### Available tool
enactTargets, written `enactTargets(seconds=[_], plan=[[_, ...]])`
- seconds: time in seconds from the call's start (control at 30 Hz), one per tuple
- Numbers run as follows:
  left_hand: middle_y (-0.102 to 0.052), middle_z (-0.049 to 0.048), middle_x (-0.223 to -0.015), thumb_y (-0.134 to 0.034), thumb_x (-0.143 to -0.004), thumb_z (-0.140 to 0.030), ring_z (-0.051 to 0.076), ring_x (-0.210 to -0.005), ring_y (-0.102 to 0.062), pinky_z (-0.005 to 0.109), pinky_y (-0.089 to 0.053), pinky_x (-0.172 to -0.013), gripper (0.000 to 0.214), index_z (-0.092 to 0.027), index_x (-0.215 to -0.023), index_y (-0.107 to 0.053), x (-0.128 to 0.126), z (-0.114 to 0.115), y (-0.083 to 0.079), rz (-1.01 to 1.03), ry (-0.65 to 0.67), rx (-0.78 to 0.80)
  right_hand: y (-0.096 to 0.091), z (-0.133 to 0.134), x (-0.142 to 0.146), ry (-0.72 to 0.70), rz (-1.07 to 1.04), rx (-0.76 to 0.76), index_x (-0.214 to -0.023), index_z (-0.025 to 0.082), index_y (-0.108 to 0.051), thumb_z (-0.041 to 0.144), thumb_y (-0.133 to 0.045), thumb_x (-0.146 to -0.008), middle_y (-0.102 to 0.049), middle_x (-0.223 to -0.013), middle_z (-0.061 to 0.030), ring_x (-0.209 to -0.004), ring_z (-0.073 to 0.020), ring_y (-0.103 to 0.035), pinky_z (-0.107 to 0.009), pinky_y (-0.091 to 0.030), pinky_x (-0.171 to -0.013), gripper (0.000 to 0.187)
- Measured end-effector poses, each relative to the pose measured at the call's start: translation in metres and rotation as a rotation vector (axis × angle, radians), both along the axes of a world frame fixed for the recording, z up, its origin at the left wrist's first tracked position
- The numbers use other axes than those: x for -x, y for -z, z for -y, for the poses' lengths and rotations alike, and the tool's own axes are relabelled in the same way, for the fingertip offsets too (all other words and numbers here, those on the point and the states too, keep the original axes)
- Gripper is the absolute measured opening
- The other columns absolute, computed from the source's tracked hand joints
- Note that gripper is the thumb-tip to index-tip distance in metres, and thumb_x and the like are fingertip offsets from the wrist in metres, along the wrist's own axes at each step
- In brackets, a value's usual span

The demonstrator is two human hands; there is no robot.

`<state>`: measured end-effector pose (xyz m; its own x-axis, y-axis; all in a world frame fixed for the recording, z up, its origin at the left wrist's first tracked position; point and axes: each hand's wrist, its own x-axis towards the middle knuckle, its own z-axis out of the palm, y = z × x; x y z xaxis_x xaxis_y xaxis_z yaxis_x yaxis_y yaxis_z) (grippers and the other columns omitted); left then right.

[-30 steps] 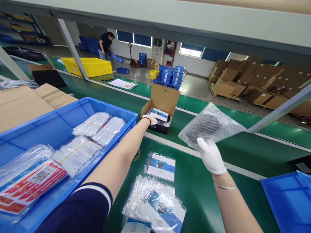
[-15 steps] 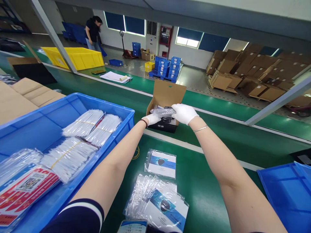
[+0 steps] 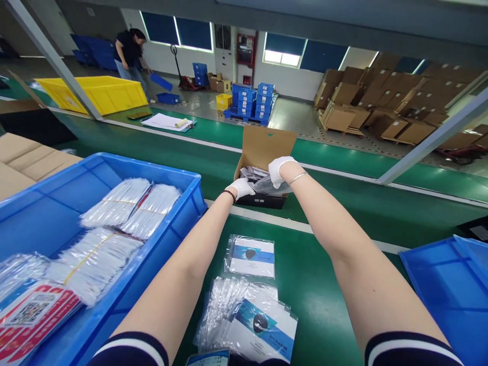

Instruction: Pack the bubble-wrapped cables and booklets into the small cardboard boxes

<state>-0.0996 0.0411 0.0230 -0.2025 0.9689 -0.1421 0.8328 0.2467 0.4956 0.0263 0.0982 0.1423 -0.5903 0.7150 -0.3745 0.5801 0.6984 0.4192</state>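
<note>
An open cardboard box [image 3: 267, 147] with a black base stands on the green conveyor belt ahead of me, its lid flap up. A bubble-wrapped dark item [image 3: 263, 184] lies in the box's mouth. My right hand [image 3: 279, 170], in a white glove, presses down on that bubble-wrap pack with curled fingers. Gloved too, my left hand [image 3: 241, 187] grips the box's near left edge beside the pack.
A blue bin [image 3: 68, 193] at my left holds banded white packets and red-printed sheets. Bagged leaflets [image 3: 251, 256] and a pile of them [image 3: 247, 323] lie on the belt near me. Another blue bin [image 3: 450, 284] sits right. A person [image 3: 127, 48] works far back.
My right hand carried the bubble-wrap pack from up at the right into the box and now pushes it down. My left hand has stayed at the box's edge.
</note>
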Motion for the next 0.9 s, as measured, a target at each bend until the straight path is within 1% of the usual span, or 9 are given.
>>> enactTargets(seconds=[0.13, 0.3, 0.37, 0.43, 0.53, 0.63, 0.73, 0.83, 0.9], plan=[[-0.064, 0.0185, -0.130, -0.074, -0.072, -0.027, 0.034, -0.119, -0.061, 0.036, -0.052, -0.098, 0.066, -0.006, -0.132, -0.057, -0.009, -0.001, -0.006, -0.020, 0.000, 0.044, 0.020, -0.005, -0.012, -0.045, 0.012, 0.025, -0.113, 0.013, -0.073, 0.028, -0.081, -0.067, -0.072, -0.108, -0.0162, -0.100, -0.0322, -0.068, -0.040, -0.054, -0.087, 0.049], [-0.065, 0.0107, -0.130, -0.066, -0.081, -0.025, 0.027, -0.118, -0.062, 0.028, -0.050, -0.099, 0.054, -0.015, -0.133, -0.058, -0.035, 0.014, -0.008, -0.051, 0.039, -0.046, 0.040, -0.019, -0.021, -0.097, -0.084, 0.050, -0.110, 0.010, -0.073, 0.029, -0.081, -0.065, -0.073, -0.103, -0.0173, -0.096, -0.0319, -0.069, -0.037, -0.055, -0.082, 0.049], [-0.062, 0.0139, -0.133, -0.061, -0.085, -0.027, 0.028, -0.119, -0.061, 0.031, -0.049, -0.100, 0.050, -0.013, -0.133, -0.057, -0.048, 0.024, -0.008, -0.080, 0.008, -0.092, 0.046, -0.023, -0.033, -0.091, -0.119, 0.068, -0.109, 0.011, -0.073, 0.031, -0.080, -0.066, -0.073, -0.103, -0.0165, -0.096, -0.0315, -0.069, -0.035, -0.054, -0.081, 0.048], [-0.058, 0.0204, -0.134, -0.059, -0.087, -0.037, 0.031, -0.118, -0.061, 0.036, -0.050, -0.100, 0.054, -0.007, -0.132, -0.055, -0.059, 0.034, -0.009, -0.146, -0.036, -0.118, 0.051, -0.023, -0.050, -0.084, -0.156, 0.064, -0.112, 0.014, -0.072, 0.035, -0.075, -0.072, -0.073, -0.105, -0.0151, -0.096, -0.0301, -0.069, -0.033, -0.053, -0.080, 0.046], [-0.061, 0.0223, -0.128, -0.059, -0.086, -0.048, 0.034, -0.116, -0.062, 0.040, -0.051, -0.099, 0.061, -0.005, -0.130, -0.057, -0.068, 0.037, -0.013, -0.306, 0.056, -0.028, 0.055, -0.020, -0.075, -0.063, -0.219, 0.037, -0.120, 0.018, -0.069, 0.041, -0.064, -0.081, -0.072, -0.111, -0.0136, -0.098, -0.0285, -0.069, -0.030, -0.053, -0.078, 0.045], [-0.067, 0.0160, -0.122, -0.073, -0.075, -0.044, 0.032, -0.114, -0.064, 0.037, -0.051, -0.099, 0.058, -0.012, -0.122, -0.066, -0.071, 0.021, -0.020, -0.360, 0.215, 0.131, 0.053, -0.020, -0.090, -0.035, -0.230, 0.014, -0.116, 0.015, -0.070, 0.039, -0.061, -0.081, -0.072, -0.111, -0.0159, -0.098, -0.0301, -0.069, -0.032, -0.053, -0.076, 0.043], [-0.069, 0.0142, -0.123, -0.086, -0.060, -0.037, 0.030, -0.110, -0.066, 0.033, -0.054, -0.095, 0.067, -0.014, -0.121, -0.068, -0.076, -0.005, -0.024, -0.338, 0.267, 0.283, 0.047, -0.025, -0.098, -0.022, -0.208, 0.008, -0.112, 0.012, -0.070, 0.036, -0.064, -0.079, -0.071, -0.112, -0.0183, -0.102, -0.0320, -0.068, -0.034, -0.052, -0.080, 0.042], [-0.068, 0.0155, -0.125, -0.088, -0.057, -0.035, 0.031, -0.106, -0.067, 0.035, -0.057, -0.091, 0.073, -0.014, -0.124, -0.068, -0.087, -0.022, -0.024, -0.334, 0.286, 0.387, 0.043, -0.030, -0.107, -0.017, -0.177, 0.023, -0.114, 0.014, -0.069, 0.037, -0.066, -0.077, -0.071, -0.113, -0.0172, -0.104, -0.0318, -0.067, -0.035, -0.052, -0.083, 0.044], [-0.067, 0.0154, -0.127, -0.089, -0.055, -0.036, 0.032, -0.107, -0.067, 0.037, -0.056, -0.092, 0.075, -0.015, -0.125, -0.068, -0.095, -0.025, -0.021, -0.345, 0.312, 0.404, 0.044, -0.034, -0.112, -0.017, -0.156, 0.038, -0.113, 0.015, -0.070, 0.037, -0.068, -0.075, -0.072, -0.113, -0.0159, -0.105, -0.0316, -0.067, -0.035, -0.052, -0.083, 0.044]])
